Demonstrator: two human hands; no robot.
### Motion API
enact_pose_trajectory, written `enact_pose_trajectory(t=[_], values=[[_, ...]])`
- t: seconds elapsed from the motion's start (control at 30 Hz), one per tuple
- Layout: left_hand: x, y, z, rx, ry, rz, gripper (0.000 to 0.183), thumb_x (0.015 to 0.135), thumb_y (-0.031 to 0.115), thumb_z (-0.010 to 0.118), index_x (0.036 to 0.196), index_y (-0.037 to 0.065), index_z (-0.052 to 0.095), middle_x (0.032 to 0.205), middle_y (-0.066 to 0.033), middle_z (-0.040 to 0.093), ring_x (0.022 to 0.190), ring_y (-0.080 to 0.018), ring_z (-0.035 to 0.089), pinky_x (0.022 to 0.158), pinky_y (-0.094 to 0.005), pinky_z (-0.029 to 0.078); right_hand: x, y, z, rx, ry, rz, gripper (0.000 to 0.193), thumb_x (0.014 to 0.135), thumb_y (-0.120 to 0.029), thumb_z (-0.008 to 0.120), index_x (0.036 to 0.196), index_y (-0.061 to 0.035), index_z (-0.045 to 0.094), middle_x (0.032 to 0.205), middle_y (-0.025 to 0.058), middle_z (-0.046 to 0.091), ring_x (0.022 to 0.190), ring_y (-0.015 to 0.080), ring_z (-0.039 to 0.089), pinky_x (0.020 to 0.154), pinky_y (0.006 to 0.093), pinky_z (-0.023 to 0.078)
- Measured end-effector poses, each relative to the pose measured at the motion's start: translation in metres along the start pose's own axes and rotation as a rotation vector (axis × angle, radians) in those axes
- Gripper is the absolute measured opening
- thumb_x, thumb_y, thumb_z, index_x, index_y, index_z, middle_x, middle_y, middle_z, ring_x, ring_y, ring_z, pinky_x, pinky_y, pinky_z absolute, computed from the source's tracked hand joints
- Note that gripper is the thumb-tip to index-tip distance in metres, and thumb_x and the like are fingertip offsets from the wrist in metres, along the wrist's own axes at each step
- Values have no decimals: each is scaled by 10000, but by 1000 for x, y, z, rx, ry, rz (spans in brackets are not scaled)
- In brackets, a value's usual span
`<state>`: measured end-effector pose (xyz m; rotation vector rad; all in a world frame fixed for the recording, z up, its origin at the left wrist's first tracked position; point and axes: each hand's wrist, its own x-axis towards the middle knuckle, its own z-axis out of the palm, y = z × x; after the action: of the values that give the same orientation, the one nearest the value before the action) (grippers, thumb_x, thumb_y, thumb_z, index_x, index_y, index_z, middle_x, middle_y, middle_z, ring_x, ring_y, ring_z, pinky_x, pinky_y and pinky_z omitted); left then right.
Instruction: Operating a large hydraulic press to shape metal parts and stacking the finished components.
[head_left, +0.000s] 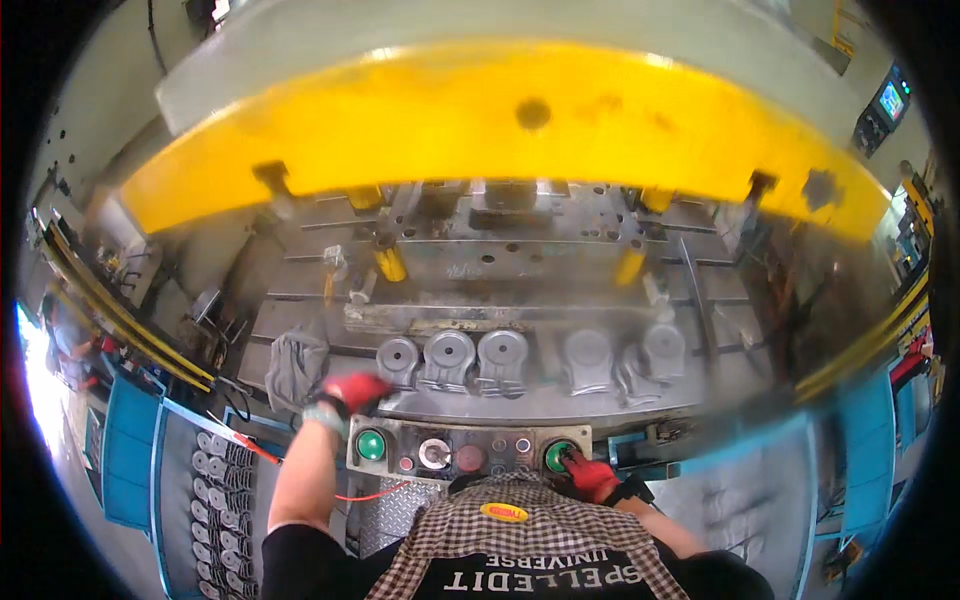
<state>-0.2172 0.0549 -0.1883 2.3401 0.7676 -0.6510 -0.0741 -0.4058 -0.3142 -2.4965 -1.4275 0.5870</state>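
My left hand point(357, 392), in a red glove, is over the front edge of the press bed, beside the leftmost stamped metal part point(397, 360). Motion blurs its fingers, and I cannot tell whether they touch that part. My right hand point(592, 478), also red-gloved, reaches its fingers onto the right green push button point(559, 456) of the control panel point(500, 450), holding nothing. Two more round-headed grey parts point(448, 358) point(502, 358) stand in the left group. A second group of similar parts point(588, 360) lies further right, partly blurred.
A yellow press ram point(500, 120) spans above the die point(510, 265), with yellow guide posts point(390, 258) below it. A grey rag point(297, 365) lies at the bed's left. Another green button point(371, 444) sits on the panel. Stacked metal parts point(222, 500) fill a blue-framed bin at left.
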Motion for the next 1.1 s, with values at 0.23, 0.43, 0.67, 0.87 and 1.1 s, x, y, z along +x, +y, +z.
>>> enact_pose_trajectory(t=[0.23,0.43,0.67,0.87,1.1], values=[[73,233,-162,-374,714,665,432,844,374,505,1129,50,526,1096,-165,556,1031,-244,517,883,-331,399,-3,-16,-26,258,125,190,421,826,-356,473,1146,-83,497,1113,180,531,932,338,555,772,403,454],[147,334,-170,129,800,178,965,660,718,461,1391,207,93,1440,-147,48,1289,-338,216,1019,-390,261,-6,6,2,932,538,438,339,878,-220,453,1139,-11,507,1078,139,569,965,224,544,829,314,431],[143,362,-165,66,775,142,780,666,478,538,1343,201,267,1391,-161,179,1171,-360,392,954,-405,352,37,-18,-84,1958,753,242,534,913,-438,322,1272,-43,342,1213,105,459,1036,258,497,910,367,385],[145,268,-256,-903,289,574,312,860,306,494,1052,76,581,925,15,620,830,-133,570,695,-252,460,96,-28,-126,2260,712,182,423,899,-321,386,1225,-51,367,1174,107,427,1007,253,496,847,383,423],[-55,138,-184,-685,176,846,415,891,276,413,1200,3,457,1152,-82,530,1002,-166,530,824,-287,437,116,31,-86,2307,615,94,624,823,-609,342,1195,-119,448,1212,62,445,1044,249,432,904,357,371]])
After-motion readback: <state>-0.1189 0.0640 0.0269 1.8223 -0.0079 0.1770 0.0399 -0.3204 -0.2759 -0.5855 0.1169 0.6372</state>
